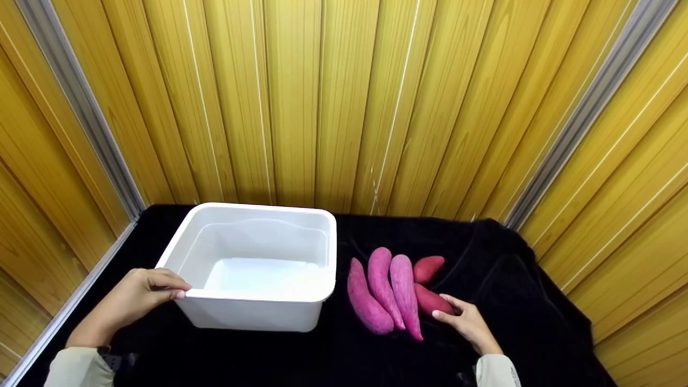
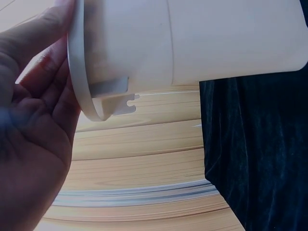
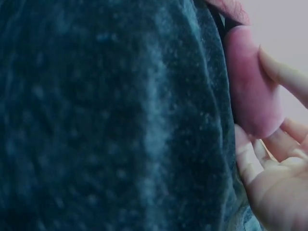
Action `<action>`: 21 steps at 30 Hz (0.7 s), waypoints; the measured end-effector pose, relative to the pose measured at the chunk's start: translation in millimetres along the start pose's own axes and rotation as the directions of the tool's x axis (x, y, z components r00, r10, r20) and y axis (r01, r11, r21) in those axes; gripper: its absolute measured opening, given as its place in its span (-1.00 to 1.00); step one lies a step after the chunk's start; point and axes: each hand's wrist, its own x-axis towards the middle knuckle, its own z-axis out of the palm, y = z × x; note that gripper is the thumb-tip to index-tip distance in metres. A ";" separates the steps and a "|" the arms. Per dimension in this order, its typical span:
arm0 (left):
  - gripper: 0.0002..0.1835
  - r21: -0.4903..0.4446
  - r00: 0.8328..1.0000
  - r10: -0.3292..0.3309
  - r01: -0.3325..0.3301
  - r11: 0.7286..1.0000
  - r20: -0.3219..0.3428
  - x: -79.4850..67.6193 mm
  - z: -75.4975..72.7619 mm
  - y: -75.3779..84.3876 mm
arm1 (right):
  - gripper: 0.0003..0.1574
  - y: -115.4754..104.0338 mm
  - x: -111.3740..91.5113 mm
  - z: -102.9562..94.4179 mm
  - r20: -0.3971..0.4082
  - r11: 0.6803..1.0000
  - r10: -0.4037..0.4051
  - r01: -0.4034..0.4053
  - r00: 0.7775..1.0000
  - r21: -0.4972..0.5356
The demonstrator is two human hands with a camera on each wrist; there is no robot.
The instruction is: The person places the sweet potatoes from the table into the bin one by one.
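Note:
A white plastic tub [image 1: 252,314] stands on the left, its inside bare. At its near left corner my left hand [image 1: 141,294] pinches the rim [image 2: 77,57], thumb on one side and fingers on the other. To the right of the tub lie three long pink-purple sweet potatoes [image 1: 404,290], side by side. Beside them are two shorter, redder ones, a far sweet potato [image 1: 428,269] and a near sweet potato [image 1: 431,300]. My right hand [image 1: 466,321] holds the near one by its right end; in the right wrist view, thumb and fingers lie around this sweet potato [image 3: 252,86].
Black cloth [image 1: 516,301] covers the table under everything. Yellow wood-patterned panels [image 1: 344,107] rise behind and on both sides, with grey metal strips [image 1: 80,102] at the corners. The tub's tall walls stand between the left hand and the sweet potatoes.

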 end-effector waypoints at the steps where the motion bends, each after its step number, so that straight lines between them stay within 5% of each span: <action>1: -0.83 0.001 1.000 -0.001 0.001 1.000 -0.001 0.5 0.1 0.3 | -0.22 -0.3 -0.2 -0.1 -0.001 1.000 -0.003 0.003 1.000 -0.006; 9: -0.86 -0.002 0.999 -0.034 0.034 0.999 0.014 3.8 0.1 1.6 | -0.23 -0.3 -0.6 -0.1 -0.034 1.000 0.015 -0.015 0.999 0.001; 21: -0.83 0.001 1.000 0.004 -0.004 1.000 -0.009 -0.3 0.2 -0.6 | -0.22 -0.9 0.1 2.4 -0.039 0.999 0.040 -0.038 0.998 0.036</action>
